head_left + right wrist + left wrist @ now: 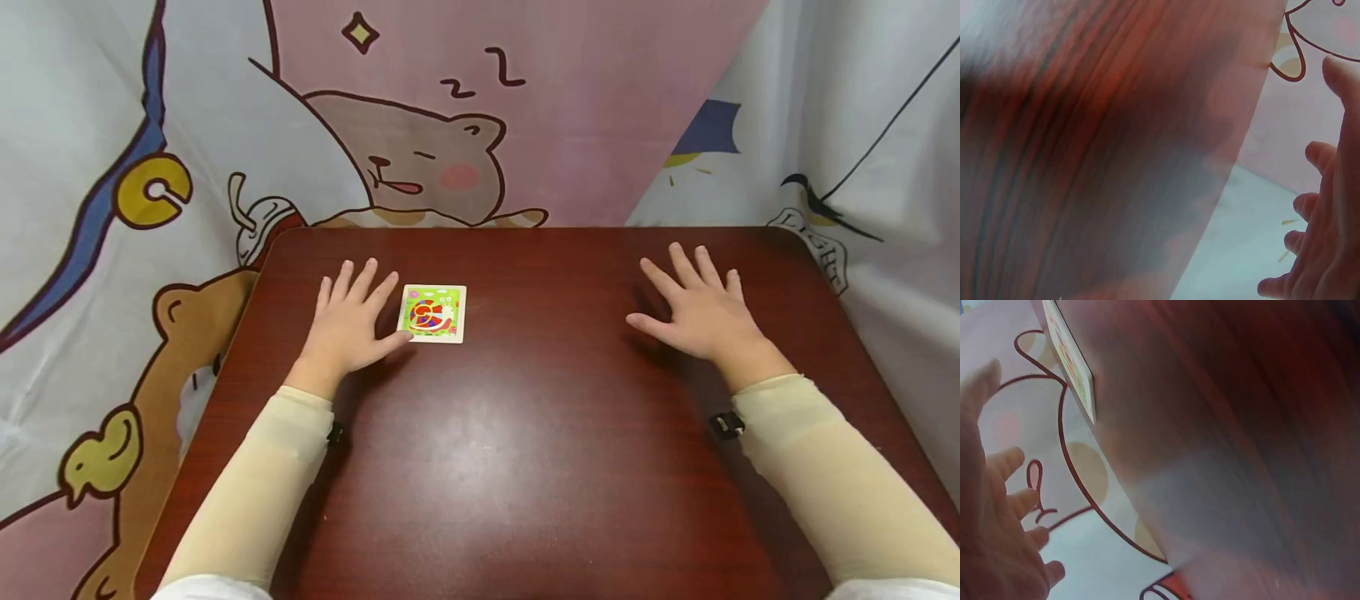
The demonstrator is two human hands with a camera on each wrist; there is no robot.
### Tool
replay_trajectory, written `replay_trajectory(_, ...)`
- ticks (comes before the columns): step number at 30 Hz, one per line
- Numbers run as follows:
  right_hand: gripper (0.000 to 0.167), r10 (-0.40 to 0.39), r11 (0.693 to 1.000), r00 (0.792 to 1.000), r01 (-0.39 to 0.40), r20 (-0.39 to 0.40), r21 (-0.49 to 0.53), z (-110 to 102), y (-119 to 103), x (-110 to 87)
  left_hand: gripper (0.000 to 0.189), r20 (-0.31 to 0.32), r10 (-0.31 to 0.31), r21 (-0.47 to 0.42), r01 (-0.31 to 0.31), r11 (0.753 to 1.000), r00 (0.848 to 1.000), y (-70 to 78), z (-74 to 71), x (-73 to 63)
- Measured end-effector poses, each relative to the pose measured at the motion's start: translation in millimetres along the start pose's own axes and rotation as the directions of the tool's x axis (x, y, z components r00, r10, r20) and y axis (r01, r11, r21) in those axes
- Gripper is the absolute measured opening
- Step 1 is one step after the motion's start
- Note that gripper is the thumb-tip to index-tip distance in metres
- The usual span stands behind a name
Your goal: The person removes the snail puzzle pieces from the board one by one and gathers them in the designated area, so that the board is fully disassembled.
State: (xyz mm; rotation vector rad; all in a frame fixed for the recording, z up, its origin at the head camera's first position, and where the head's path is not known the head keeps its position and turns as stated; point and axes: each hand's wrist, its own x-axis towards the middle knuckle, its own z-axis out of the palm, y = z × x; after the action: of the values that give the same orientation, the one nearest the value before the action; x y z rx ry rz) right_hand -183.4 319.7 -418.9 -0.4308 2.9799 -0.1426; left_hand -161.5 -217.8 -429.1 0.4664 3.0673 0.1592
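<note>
A small square picture puzzle (432,314) with a pale border and a colourful snail on green lies flat on the dark red-brown table. Just left of it my left hand (347,321) is spread palm down, its thumb tip overlapping the puzzle's lower left corner in the head view. The left wrist view catches the puzzle (1072,362) edge-on beyond the thumb. Over the right part of the table my right hand (701,308) is also spread, fingers apart, with nothing in it. Its shadow falls on the wood in the right wrist view.
The glossy wooden table (480,500) has rounded far corners. Behind it and along both sides hangs a printed curtain (585,108) with cartoon bears, close to the table's edges. Small black wrist cameras sit on the inner side of each sleeved forearm (247,483).
</note>
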Motion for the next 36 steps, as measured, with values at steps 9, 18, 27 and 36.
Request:
replay_trajectory(9, 0.099, -0.054, 0.998, 0.999, 0.054, 0.000, 0.022, 7.5, -25.4, 16.2, 0.098, 0.024, 0.035, -0.092, -0.033, 0.995, 0.999, 19.3, 19.3, -5.4)
replay_trajectory(18, 0.099, -0.109, 0.993, 0.994, 0.108, 0.016, 0.049, 9.3, -66.4, 43.8, 0.089, 0.086, 0.071, -0.137, -0.059, 0.989, 0.994, 43.8, 25.8, -9.0)
replay_trajectory(27, 0.089, -0.193, 0.978, 0.980, 0.189, 0.045, 0.088, 19.3, -119.7, 82.3, 0.086, 0.168, 0.082, -0.133, -0.060, 0.989, 0.982, 64.3, 24.9, -6.2)
replay_trajectory(36, 0.079, -0.260, 0.957, 0.965, 0.252, 0.043, 0.147, 28.9, -167.4, 120.7, 0.091, 0.277, 0.056, -0.127, -0.021, 0.992, 0.959, 73.5, 24.8, -8.9)
